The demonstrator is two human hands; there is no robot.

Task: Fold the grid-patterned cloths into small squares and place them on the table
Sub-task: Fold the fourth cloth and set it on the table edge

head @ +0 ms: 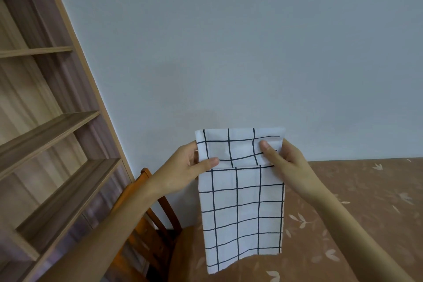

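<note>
Item: black-gridded white fabric cloth [240,210], held up over brown leaf-patterned desk [366,190], my left hand [183,169] and my right hand [285,161] each pinching its top.

cloth [240,208] above table [366,190] | chair [146,224] left of table | shelf [45,144] far left

— What's over on the left?
— A wooden bookshelf [52,126], slanting across the view, set against a pale blue-grey wall [229,41].
— And lower down?
— An orange-brown wooden chair [137,236], just beside the bookshelf, with its top rail near the wall.
</note>
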